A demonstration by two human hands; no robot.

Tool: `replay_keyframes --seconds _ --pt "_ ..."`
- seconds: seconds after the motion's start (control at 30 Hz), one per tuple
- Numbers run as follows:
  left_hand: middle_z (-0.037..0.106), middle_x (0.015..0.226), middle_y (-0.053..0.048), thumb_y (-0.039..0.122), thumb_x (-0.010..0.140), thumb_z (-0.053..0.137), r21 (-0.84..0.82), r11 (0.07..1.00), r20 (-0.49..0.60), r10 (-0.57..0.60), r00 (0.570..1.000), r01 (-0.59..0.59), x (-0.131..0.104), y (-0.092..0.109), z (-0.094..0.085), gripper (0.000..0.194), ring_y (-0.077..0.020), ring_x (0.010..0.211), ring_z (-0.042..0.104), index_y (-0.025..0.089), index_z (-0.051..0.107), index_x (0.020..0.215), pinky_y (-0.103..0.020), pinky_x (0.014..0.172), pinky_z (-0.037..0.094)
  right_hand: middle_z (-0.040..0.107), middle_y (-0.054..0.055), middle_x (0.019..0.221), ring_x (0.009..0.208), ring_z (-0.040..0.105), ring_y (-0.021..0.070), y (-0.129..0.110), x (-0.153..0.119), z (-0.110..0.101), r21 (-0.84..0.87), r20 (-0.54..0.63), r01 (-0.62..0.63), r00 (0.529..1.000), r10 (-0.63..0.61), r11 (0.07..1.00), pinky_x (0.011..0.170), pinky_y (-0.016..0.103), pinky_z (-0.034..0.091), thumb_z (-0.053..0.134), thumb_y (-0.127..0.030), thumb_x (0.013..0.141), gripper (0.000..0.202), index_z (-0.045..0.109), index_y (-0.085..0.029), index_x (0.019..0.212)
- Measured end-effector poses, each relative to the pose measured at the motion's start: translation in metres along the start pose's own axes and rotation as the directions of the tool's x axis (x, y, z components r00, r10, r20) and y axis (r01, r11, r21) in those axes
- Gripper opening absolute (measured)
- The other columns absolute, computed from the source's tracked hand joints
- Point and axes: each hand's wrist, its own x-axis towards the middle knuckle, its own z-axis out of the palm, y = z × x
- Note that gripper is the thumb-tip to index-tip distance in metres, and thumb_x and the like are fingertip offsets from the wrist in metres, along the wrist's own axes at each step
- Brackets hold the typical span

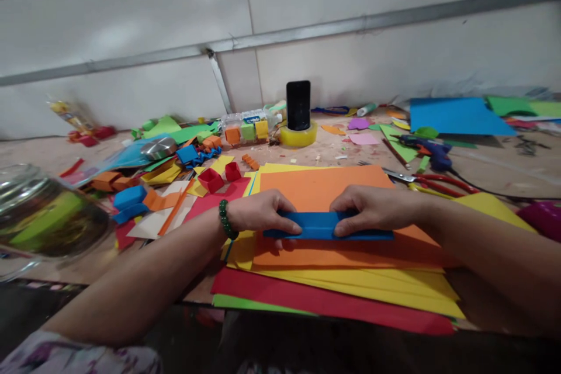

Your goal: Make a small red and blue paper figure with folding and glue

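Observation:
A folded strip of blue paper (318,225) lies lengthwise between my hands, just over a sheet of orange paper (315,184). My left hand (267,213) pinches its left part, thumb in front and fingers behind and below. On its right part my right hand (366,209) grips in the same way, thumb on the near face and fingers at the back. A crease runs along the strip. Beneath the orange sheet is a stack of yellow paper (394,283), with red paper (333,298) and a green edge showing under it at the table's front.
To the left stand a glass jar (48,210) and small folded paper boxes, such as a red one (210,180). Behind are a phone (298,105) on a yellow tape roll (298,135) and a plastic bottle (249,118). Scissors (429,181) and a glue gun (427,151) lie right.

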Motion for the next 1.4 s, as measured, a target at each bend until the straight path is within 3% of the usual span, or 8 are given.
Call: replay_keyframes --seconds 0.1,0.37,0.47,0.7,0.9,1.0,1.2,1.4 --pt "0.068 0.056 -0.003 0.043 0.063 0.083 -0.063 0.996 0.012 -0.066 0.998 0.067 0.001 -0.002 0.002 0.036 -0.0115 0.044 0.061 0.013 0.067 0.075 -0.020 0.047 0.048 0.049 -0.004 0.062 0.055 0.043 0.0081 0.001 0.000 0.001 0.004 -0.038 -0.039 0.998 0.039 0.999 0.048 0.020 0.033 0.067 -0.054 0.075 0.041 0.058 -0.015 0.071" --pt "0.071 0.062 -0.004 0.038 0.065 0.083 -0.121 0.991 -0.095 0.045 0.994 -0.056 -0.002 -0.001 -0.001 0.031 -0.0120 0.049 0.064 0.013 0.067 0.072 -0.020 0.050 0.049 0.051 -0.004 0.065 0.058 0.044 0.0083 0.002 -0.011 -0.011 0.139 -0.013 -0.014 1.000 0.016 0.990 0.050 0.021 0.034 0.068 -0.048 0.077 0.034 0.059 -0.015 0.076" --pt "0.071 0.066 -0.005 0.033 0.064 0.084 -0.141 0.984 -0.219 0.077 0.973 -0.109 -0.003 -0.001 -0.006 0.030 -0.0095 0.051 0.064 0.011 0.066 0.072 -0.016 0.051 0.047 0.051 -0.004 0.065 0.058 0.045 0.0089 0.005 -0.013 -0.012 0.175 -0.058 -0.025 0.998 0.035 0.984 0.051 0.022 0.034 0.068 -0.049 0.076 0.035 0.060 -0.015 0.076" --pt "0.067 0.071 -0.002 0.030 0.060 0.086 -0.292 0.902 -0.550 0.113 0.827 -0.318 0.008 -0.006 -0.008 0.037 -0.0093 0.054 0.065 0.010 0.062 0.080 -0.019 0.055 0.051 0.052 -0.004 0.063 0.057 0.045 0.0095 0.005 -0.011 -0.012 0.185 -0.226 -0.033 0.971 0.075 0.982 0.051 0.023 0.033 0.069 -0.053 0.073 0.038 0.061 -0.016 0.074" --pt "0.063 0.056 0.003 0.021 0.065 0.082 -0.026 0.910 -0.649 0.300 0.699 -0.414 0.012 -0.002 0.008 0.059 -0.0122 0.052 0.063 0.010 0.056 0.117 -0.019 0.051 0.047 0.061 -0.001 0.068 0.059 0.052 0.0116 0.000 -0.002 0.000 0.309 -0.090 -0.097 0.987 0.131 0.946 0.056 0.024 0.041 0.071 -0.053 0.072 0.040 0.066 -0.016 0.085" --pt "0.062 0.056 0.006 0.029 0.067 0.081 -0.028 0.883 -0.661 0.335 0.671 -0.469 0.013 -0.001 0.016 0.074 -0.0115 0.053 0.061 0.013 0.048 0.131 -0.019 0.052 0.045 0.054 -0.003 0.060 0.053 0.047 0.0096 -0.005 0.005 0.010 0.359 -0.176 -0.058 0.976 0.128 0.931 0.052 0.023 0.037 0.071 -0.053 0.071 0.039 0.064 -0.015 0.072" --pt "0.068 0.070 -0.005 0.053 0.068 0.076 -0.274 0.854 -0.566 0.229 0.792 -0.443 0.018 -0.003 0.016 0.044 -0.0124 0.063 0.066 0.011 0.064 0.072 -0.019 0.055 0.041 0.051 -0.004 0.056 0.050 0.040 0.0079 -0.020 0.009 0.023 0.429 -0.403 -0.005 0.894 0.196 0.903 0.048 0.023 0.029 0.070 -0.051 0.069 0.036 0.066 -0.016 0.067" --pt "0.065 0.058 -0.004 0.046 0.070 0.073 -0.146 0.859 -0.648 0.292 0.703 -0.491 0.019 -0.005 0.018 0.037 -0.0109 0.053 0.060 0.011 0.063 0.060 -0.022 0.055 0.038 0.050 -0.004 0.057 0.053 0.042 0.0087 -0.023 0.011 0.029 0.431 -0.339 0.009 0.928 0.153 0.902 0.050 0.023 0.032 0.070 -0.050 0.070 0.035 0.063 -0.015 0.066"
